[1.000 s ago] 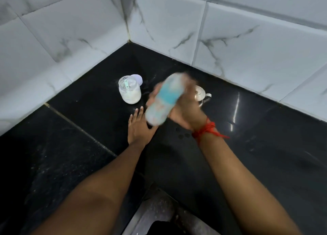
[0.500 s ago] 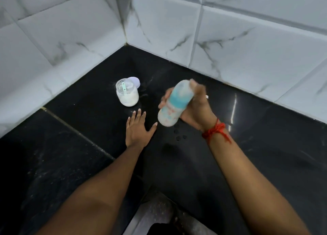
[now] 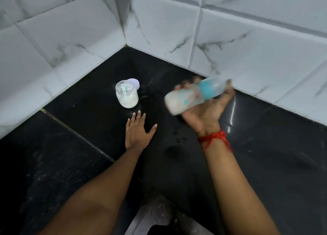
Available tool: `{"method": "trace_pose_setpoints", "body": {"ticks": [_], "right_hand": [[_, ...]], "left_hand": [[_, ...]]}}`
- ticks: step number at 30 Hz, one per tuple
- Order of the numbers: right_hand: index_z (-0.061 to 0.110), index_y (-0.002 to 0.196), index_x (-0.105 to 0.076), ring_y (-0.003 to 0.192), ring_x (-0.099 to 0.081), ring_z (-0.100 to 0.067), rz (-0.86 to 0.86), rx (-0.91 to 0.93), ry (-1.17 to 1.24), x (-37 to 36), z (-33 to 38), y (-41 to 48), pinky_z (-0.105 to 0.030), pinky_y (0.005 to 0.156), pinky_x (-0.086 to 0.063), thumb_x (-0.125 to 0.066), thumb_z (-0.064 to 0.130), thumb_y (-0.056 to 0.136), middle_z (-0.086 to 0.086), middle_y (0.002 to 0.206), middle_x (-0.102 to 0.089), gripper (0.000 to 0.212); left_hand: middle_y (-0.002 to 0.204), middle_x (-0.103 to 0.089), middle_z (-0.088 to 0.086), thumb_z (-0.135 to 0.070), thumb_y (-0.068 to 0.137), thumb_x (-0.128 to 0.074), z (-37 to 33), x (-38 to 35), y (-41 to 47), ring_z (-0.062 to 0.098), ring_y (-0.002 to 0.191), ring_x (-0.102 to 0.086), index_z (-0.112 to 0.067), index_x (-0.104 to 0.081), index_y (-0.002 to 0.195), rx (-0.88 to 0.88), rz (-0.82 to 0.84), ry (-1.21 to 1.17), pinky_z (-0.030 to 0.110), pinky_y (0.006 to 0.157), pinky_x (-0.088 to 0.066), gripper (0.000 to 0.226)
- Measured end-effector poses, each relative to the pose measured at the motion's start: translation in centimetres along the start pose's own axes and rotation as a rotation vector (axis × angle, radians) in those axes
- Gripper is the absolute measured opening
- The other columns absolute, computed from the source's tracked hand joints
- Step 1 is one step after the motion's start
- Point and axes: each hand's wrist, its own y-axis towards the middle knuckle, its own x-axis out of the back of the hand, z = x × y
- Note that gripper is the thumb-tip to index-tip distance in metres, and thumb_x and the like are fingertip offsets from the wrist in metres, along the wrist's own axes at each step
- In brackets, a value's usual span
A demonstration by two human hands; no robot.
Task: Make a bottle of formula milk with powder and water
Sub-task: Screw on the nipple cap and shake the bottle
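Observation:
My right hand (image 3: 207,111) grips a baby bottle (image 3: 192,96) with a teal collar and milky liquid inside. The bottle lies nearly on its side in the air, base to the left, and is blurred by motion. My left hand (image 3: 138,130) rests flat on the black counter (image 3: 79,146), fingers spread, holding nothing. Behind it stands a small clear jar of white powder (image 3: 126,96) with a pale scoop inside and its lid (image 3: 133,82) leaning just behind.
White marble-look tiled walls (image 3: 230,40) meet in a corner behind the counter. A few dark drops (image 3: 178,137) lie on the counter between my hands. A red thread band (image 3: 215,137) circles my right wrist. The counter's front edge (image 3: 152,208) is below.
My right hand has swung the bottle to the right and tipped it from steeply slanted to almost horizontal. The metal cup seen behind that hand one second ago is hidden. My left hand stays put.

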Motion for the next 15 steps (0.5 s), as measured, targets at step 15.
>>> {"method": "trace_pose_setpoints", "body": {"ticks": [15], "right_hand": [[0.006,0.099,-0.056,0.095,-0.054,-0.033,-0.087,0.113,0.211,-0.1,1.5,-1.2,-0.052,0.095,-0.038,-0.032,0.062,0.096,-0.015,0.092,-0.059,0.062]], "left_hand": [[0.171,-0.025,0.004,-0.066,0.098,-0.046,0.0,0.2,-0.2,0.02,0.16,-0.013,-0.018,-0.035,0.16,0.004,-0.015,-0.007,0.043,0.131,-0.009,0.079]]}}
